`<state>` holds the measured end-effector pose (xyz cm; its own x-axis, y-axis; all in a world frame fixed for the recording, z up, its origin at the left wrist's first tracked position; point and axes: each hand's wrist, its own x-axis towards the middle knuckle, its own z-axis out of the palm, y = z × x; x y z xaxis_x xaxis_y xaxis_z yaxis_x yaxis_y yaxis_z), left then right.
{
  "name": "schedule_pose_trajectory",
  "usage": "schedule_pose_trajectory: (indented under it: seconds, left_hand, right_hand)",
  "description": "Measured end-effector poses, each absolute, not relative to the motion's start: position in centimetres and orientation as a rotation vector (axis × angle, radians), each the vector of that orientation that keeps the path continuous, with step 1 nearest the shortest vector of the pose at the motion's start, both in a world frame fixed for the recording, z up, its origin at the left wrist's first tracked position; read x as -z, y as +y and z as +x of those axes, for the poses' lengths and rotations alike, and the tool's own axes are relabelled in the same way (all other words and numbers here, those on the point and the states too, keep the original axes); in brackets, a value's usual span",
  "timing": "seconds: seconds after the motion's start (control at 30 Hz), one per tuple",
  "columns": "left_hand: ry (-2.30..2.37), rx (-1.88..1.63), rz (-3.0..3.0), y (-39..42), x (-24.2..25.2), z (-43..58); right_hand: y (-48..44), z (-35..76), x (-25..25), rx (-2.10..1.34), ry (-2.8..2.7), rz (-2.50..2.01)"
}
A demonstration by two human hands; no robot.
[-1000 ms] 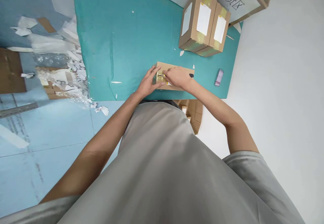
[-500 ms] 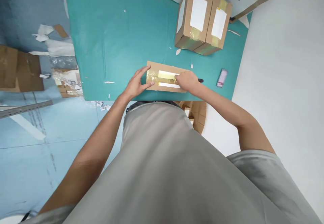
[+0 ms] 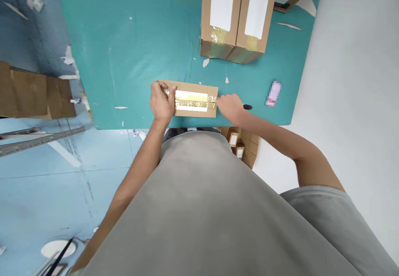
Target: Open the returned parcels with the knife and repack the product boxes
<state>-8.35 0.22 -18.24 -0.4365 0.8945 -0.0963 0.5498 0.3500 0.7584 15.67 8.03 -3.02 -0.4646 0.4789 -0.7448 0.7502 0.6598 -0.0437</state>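
A flat cardboard box [image 3: 195, 91] with shiny tape and a white label along its top lies near the front edge of the teal table [image 3: 140, 51]. My left hand [image 3: 161, 101] grips the box's left end, fingers curled over it. My right hand [image 3: 230, 106] is closed at the box's right end around a thin tool whose black end [image 3: 247, 107] sticks out to the right; its tip meets the tape at the box's edge.
Two taped cardboard boxes [image 3: 237, 14] with white labels stand at the back of the table. A small pink item [image 3: 273, 94] lies to the right. Small boxes [image 3: 238, 143] sit under the table. Cardboard sheets [image 3: 34, 91] and paper scraps lie on the blue floor at left.
My right hand has drawn the tool along the taped seam from the box's left part to its right end. My left hand shifted from beside the box onto its left end.
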Motion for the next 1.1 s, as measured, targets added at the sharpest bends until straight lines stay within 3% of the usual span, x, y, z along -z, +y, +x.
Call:
schedule_pose_trajectory:
  seconds: [0.37, 0.5, 0.63, 0.8, 0.97, 1.1]
  left_hand:
    - [2.106, -0.919, 1.235, 0.2, 17.6, -8.0]
    - [2.084, -0.888, 1.281, 0.0, 17.6, -8.4]
    - [2.052, -0.895, 1.246, 0.2, 18.1, -10.4]
    - [2.039, -0.938, 1.152, 0.4, 18.7, -14.8]
    - [2.089, -0.971, 1.056, 0.0, 19.2, -17.9]
    - [2.119, -0.960, 1.009, -1.0, 20.6, -17.3]
  right_hand:
    - [8.1, 23.0, 5.0, 0.540, 2.212, 1.012]
    - [6.6, 25.9, 7.3, 0.802, 2.296, 1.166]
    - [4.0, 27.7, 9.4, 1.090, 2.286, 1.687]
    - [1.4, 25.0, 12.0, 1.634, 1.687, 2.432]
    - [0.2, 17.6, 12.5, 1.994, 1.347, 2.463]
    - [0.1, 14.7, 10.0, 1.938, 1.419, 2.569]
